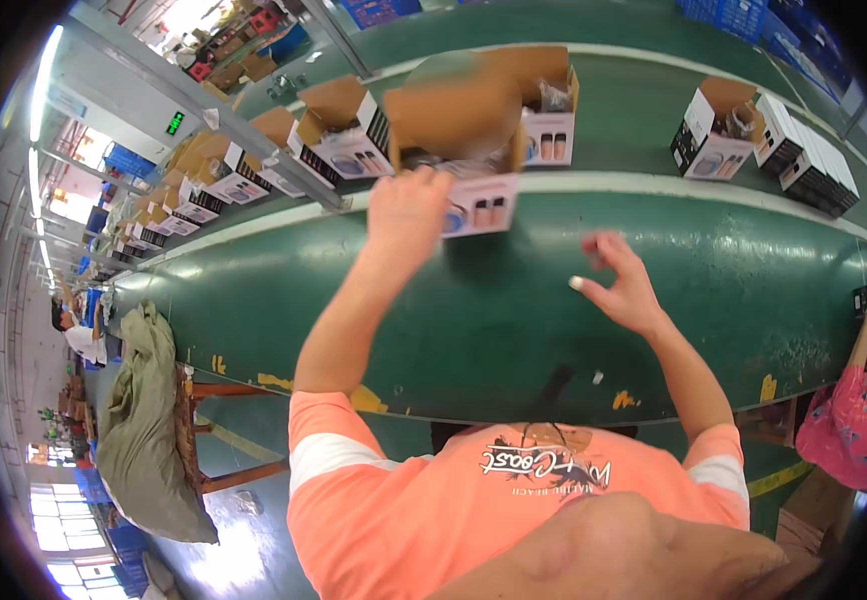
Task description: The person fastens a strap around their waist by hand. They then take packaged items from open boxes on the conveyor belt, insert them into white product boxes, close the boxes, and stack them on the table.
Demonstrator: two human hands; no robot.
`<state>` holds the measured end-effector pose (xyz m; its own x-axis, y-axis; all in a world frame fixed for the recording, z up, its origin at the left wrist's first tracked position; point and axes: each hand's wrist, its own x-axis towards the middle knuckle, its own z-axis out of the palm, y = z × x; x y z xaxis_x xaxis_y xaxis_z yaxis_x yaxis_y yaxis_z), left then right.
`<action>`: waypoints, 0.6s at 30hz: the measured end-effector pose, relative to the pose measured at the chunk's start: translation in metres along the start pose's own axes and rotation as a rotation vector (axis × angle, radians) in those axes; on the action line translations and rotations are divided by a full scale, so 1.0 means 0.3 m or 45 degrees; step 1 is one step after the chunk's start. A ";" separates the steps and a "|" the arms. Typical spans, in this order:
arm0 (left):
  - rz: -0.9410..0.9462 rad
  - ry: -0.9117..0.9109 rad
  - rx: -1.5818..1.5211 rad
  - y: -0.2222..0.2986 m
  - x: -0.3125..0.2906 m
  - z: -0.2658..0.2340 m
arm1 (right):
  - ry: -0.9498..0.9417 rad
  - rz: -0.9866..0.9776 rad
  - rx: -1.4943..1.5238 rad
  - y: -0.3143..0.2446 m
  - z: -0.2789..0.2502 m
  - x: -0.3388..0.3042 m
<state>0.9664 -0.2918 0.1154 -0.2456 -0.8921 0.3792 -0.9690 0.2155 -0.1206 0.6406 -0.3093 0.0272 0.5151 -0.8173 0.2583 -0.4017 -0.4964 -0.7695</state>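
Note:
An open printed cardboard box point(489, 215) with raised brown flaps is at the table's far edge, clear-wrapped contents showing inside. My left hand point(409, 215) grips its near left rim, with the fingertips partly hidden over the edge. A dark patch like a shadow lies on the green tabletop just below the box. To the right, my right hand point(622, 285) is held over the tabletop, holding nothing, its thumb apart from slightly bent fingers. A small white covering shows on that thumb's tip.
Beyond the green table point(354, 330), similar open boxes point(349, 150) line the far strip to the left. Another open box point(719, 140) stands at right beside closed boxes point(819, 170). A co-worker's pink sleeve point(854, 415) is at far right. A grey-green cloth point(144, 430) drapes at left.

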 end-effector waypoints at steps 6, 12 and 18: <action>0.126 -0.074 -0.379 0.266 -0.279 0.008 | 0.024 0.061 0.868 -0.044 0.165 0.047; -0.397 0.852 -0.977 0.270 -0.447 0.089 | -0.233 -0.022 0.956 -0.075 0.124 -0.038; -1.491 0.379 -2.322 0.319 -0.311 0.017 | 0.028 0.250 1.376 -0.086 0.209 -0.090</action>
<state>0.8968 -0.1900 0.0638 0.4848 -0.8308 -0.2734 0.4481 -0.0325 0.8934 0.6844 -0.2560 0.0034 0.4970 -0.8643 0.0771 0.4054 0.1526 -0.9013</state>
